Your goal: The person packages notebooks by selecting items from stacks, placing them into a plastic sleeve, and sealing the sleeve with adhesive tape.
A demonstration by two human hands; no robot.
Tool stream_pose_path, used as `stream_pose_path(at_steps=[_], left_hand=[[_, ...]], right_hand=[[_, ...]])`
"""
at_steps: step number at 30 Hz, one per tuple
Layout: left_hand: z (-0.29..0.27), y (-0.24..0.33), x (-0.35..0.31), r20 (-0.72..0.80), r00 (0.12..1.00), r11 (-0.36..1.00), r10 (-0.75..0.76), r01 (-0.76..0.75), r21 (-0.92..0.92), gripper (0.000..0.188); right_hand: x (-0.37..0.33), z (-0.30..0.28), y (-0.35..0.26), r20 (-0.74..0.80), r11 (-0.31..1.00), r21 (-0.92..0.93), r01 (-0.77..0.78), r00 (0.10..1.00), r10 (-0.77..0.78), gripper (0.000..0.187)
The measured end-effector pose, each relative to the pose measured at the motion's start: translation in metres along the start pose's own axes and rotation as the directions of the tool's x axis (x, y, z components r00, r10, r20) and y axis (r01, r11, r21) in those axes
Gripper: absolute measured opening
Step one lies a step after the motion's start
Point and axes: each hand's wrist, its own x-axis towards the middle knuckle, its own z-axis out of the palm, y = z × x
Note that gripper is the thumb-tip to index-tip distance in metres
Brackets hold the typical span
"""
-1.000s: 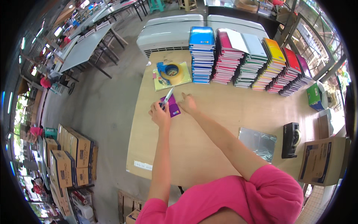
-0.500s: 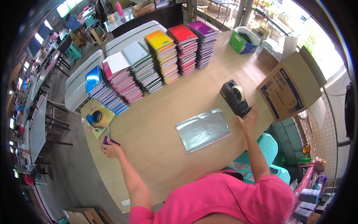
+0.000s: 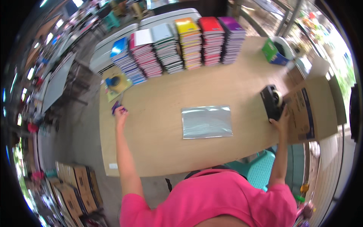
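Note:
My left hand (image 3: 121,114), at the table's left side, is closed on the purple handles of a pair of scissors (image 3: 117,107). Their blades point away from me, toward a yellow pad (image 3: 123,84) with a blue tape roll (image 3: 113,81) on it. Far to the right, my right hand (image 3: 280,120) grips the near end of a black tape dispenser (image 3: 270,103) carrying a roll of tape. Between my hands, apart from both, a flat stack of clear plastic sleeves (image 3: 207,122) lies on the table.
Along the far edge of the wooden table (image 3: 162,151) stand several tall stacks of notebooks (image 3: 192,49), sorted by colour. An open cardboard box (image 3: 315,108) is beside the dispenser, and a green-and-blue box (image 3: 278,51) sits at the far right. A turquoise chair (image 3: 259,166) is by the near edge.
The view has turned, shifting the whole scene. My right hand and the tape dispenser have moved right, closer to the cardboard box. My left hand still holds the scissors near the yellow pad.

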Motion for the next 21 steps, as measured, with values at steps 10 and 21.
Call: stream_pose_path(at_steps=[10,21], left_hand=[[0.037,0.014,0.013,-0.134,0.988,0.996,-0.079,0.082,0.018,0.021],[0.134,0.049,0.026,0.089,0.996,0.928,0.018,0.017,-0.373,0.019]], right_hand=[[-0.035,-0.272,-0.247,-0.079,0.262,0.655,0.709,0.410,-0.909,0.055],[-0.009,-0.180,-0.291,0.198,0.406,0.884,0.233,0.599,-0.776,0.053]])
